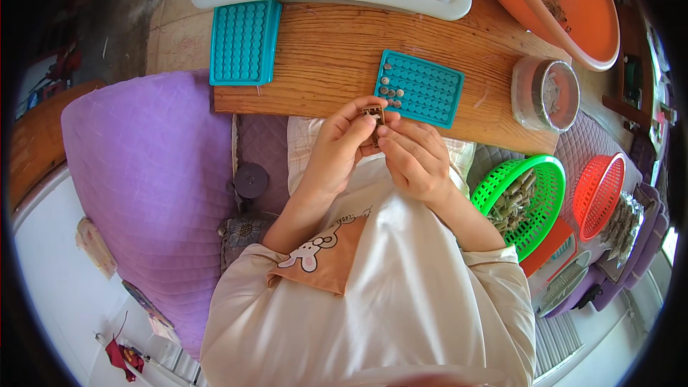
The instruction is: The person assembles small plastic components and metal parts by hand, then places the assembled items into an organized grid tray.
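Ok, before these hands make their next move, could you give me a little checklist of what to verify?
1. Small brown piece held: ok, in the left hand.
2. Right hand free for something else: not ok, its fingertips are at the same piece.
3. Turquoise tray close by: ok, on the wooden table just beyond the hands.
4. Room in that tray: ok, only a few round bits sit toward its left side.
5. Inside of the held piece finished: cannot tell, too small and partly covered by fingers.
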A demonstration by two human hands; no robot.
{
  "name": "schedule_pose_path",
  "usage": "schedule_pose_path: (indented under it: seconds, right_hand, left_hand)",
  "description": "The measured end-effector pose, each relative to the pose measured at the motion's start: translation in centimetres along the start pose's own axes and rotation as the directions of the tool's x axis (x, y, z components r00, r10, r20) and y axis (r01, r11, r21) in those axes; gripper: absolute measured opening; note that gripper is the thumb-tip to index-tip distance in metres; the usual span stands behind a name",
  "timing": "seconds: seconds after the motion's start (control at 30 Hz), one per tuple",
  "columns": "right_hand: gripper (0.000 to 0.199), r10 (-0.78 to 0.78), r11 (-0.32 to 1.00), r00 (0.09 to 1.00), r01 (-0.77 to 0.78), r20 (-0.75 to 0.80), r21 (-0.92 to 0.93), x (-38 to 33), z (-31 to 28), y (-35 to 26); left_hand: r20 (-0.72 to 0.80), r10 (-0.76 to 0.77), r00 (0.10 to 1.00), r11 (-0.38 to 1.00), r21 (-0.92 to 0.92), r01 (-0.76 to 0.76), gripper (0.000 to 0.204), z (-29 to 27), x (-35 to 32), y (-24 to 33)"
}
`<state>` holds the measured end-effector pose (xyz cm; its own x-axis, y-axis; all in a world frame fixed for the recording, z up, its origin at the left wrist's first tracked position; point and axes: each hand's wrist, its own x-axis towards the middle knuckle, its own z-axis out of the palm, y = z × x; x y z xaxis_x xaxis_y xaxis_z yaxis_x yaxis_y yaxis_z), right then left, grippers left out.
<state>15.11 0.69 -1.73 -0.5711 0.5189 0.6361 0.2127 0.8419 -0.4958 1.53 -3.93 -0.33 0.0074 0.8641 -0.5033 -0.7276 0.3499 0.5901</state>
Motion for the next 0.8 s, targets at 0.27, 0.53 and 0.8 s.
schedule_pose_path:
  seconds: [0.27, 0.53, 0.8]
  right_hand:
    - [0.026, 0.076, 0.997, 0.997, -0.077, 0.014, 0.031, -0.2, 0.4, -0.4]
    - [0.028, 0.168, 0.973, 0.982, -0.151, -0.086, 0.174, -0.5, 0.4, -0.3]
    - [0.022, 0.147, 0.985, 0.987, -0.152, 0.061, 0.086, 1.3, -1.2, 0.6]
  left_hand:
    - [-0.012, -0.007, 1.0, 0.995, -0.102, 0.006, 0.023, -0.3, 0.1, -0.7]
    - [-0.032, -0.05, 0.998, 0.995, -0.093, 0.047, 0.021, -0.2, -0.1, -1.2]
    - [0.011, -0.057, 0.998, 0.997, 0.057, 0.056, 0.024, -0.1, 0.0, -1.4]
